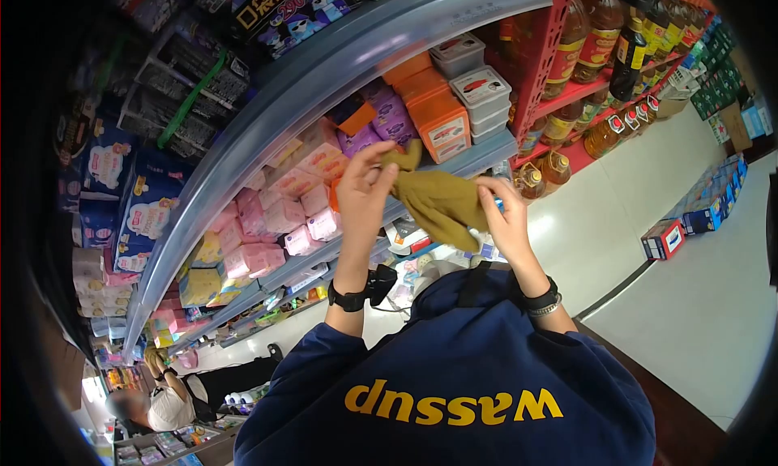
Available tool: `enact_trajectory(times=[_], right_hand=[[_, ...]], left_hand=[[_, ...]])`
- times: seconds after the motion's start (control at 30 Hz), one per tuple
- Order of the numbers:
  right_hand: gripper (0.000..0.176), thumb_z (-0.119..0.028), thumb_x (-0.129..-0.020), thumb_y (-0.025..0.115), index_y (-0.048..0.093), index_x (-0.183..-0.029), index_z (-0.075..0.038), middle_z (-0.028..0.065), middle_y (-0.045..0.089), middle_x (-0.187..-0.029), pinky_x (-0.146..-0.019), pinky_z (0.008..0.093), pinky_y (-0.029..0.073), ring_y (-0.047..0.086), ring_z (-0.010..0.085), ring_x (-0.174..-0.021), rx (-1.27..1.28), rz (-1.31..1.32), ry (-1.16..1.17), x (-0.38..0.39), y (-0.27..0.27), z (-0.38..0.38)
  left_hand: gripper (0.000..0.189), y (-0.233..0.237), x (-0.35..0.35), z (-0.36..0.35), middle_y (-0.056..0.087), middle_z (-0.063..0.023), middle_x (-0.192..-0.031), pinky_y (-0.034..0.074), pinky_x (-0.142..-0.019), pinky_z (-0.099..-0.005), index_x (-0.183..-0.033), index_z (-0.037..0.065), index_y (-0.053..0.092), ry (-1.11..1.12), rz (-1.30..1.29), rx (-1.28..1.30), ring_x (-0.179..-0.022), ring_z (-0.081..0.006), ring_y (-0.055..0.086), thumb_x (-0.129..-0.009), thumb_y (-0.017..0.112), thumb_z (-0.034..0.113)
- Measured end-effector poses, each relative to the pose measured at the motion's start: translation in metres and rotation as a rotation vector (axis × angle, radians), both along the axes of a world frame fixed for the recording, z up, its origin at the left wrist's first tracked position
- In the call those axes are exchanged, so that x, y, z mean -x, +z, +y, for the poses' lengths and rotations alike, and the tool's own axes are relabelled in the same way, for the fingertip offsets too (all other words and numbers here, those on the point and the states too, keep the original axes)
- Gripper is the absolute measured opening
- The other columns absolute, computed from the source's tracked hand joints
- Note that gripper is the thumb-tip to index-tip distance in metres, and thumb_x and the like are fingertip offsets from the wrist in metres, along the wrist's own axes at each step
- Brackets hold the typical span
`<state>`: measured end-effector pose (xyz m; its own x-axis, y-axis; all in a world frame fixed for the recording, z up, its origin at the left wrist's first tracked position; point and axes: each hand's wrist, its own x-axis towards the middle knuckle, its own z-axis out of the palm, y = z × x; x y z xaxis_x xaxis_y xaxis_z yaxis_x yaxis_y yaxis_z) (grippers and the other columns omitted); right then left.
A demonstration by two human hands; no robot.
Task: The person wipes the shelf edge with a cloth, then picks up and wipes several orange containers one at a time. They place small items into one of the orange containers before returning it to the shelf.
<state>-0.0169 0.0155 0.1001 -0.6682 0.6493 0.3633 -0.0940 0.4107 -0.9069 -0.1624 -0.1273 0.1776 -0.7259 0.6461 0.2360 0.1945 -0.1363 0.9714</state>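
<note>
An olive-green cloth (442, 200), bunched and creased, is stretched between my two hands in front of a store shelf. My left hand (366, 182) pinches its upper left end between thumb and fingers. At the other side, my right hand (504, 215) grips the cloth's right edge with the thumb on top. One lower fold of the cloth hangs between the hands. Black bands circle both wrists. Just behind the cloth sit orange boxes (435, 113) and purple packs (391, 119) on the shelf.
Pink tissue packs (284, 215) fill the shelf at left. White-lidded containers (480, 89) are stacked beside a red rack (536, 69) of oil bottles (601, 24). A small red box (664, 240) stands on the floor at right. Another person (174, 401) is at lower left.
</note>
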Motion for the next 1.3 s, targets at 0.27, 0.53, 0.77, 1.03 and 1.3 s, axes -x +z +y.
enact_trajectory(times=[0.27, 0.53, 0.77, 1.03, 1.3], right_hand=[[0.024, -0.017, -0.090, 0.053, 0.057, -0.108, -0.002, 0.0077, 0.060, -0.105, -0.081, 0.0262, 0.044, 0.056, 0.0143, -0.096, 0.575, -0.042, 0.395, 0.010, -0.025, -0.027], [0.031, -0.020, -0.090, 0.048, 0.049, -0.118, -0.006, 0.0090, 0.052, -0.116, -0.092, 0.0338, 0.040, 0.051, 0.0208, -0.106, 0.665, 0.135, 0.428, -0.012, -0.055, -0.017], [0.033, -0.018, -0.081, 0.063, 0.054, -0.111, -0.007, 0.0057, 0.055, -0.104, -0.087, 0.0312, 0.042, 0.054, 0.0191, -0.097, 0.386, -0.009, 0.126, -0.041, 0.015, 0.006], [0.038, -0.015, -0.084, 0.061, 0.048, -0.118, -0.003, 0.0083, 0.054, -0.113, -0.091, 0.0332, 0.044, 0.053, 0.0195, -0.101, 0.275, 0.195, -0.002, -0.091, 0.002, 0.023], [0.039, -0.013, -0.085, 0.059, 0.047, -0.120, -0.003, 0.0090, 0.053, -0.116, -0.092, 0.0352, 0.044, 0.053, 0.0204, -0.103, 1.021, 0.517, 0.078, -0.099, -0.008, 0.026]], left_hand=[[0.024, 0.020, -0.042, 0.027, 0.053, -0.0036, -0.111, 0.046, -0.074, -0.0234, -0.108, 0.005, 0.058, -0.214, 0.273, 0.205, -0.092, -0.0119, 0.055, -0.085, 0.055, 0.000], [0.022, 0.025, -0.078, 0.045, 0.061, -0.0098, -0.094, 0.048, -0.076, -0.0329, -0.105, 0.006, 0.059, -0.822, 0.712, 0.262, -0.088, -0.0275, 0.059, -0.084, 0.057, 0.010], [0.030, 0.123, -0.097, 0.044, 0.055, -0.0092, -0.096, 0.045, -0.080, -0.0325, -0.100, 0.005, 0.060, -0.742, 1.567, 0.687, -0.094, -0.0225, 0.054, -0.072, 0.057, 0.013], [0.026, 0.184, -0.124, 0.031, 0.059, -0.0102, -0.085, 0.048, -0.079, -0.0365, -0.092, 0.004, 0.066, -0.571, 1.899, 0.425, -0.086, -0.0224, 0.056, -0.068, 0.061, 0.014], [0.026, 0.190, -0.126, 0.020, 0.059, -0.0099, -0.084, 0.049, -0.077, -0.0361, -0.091, 0.005, 0.066, -0.473, 1.859, 0.424, -0.084, -0.0220, 0.056, -0.066, 0.063, 0.013]])
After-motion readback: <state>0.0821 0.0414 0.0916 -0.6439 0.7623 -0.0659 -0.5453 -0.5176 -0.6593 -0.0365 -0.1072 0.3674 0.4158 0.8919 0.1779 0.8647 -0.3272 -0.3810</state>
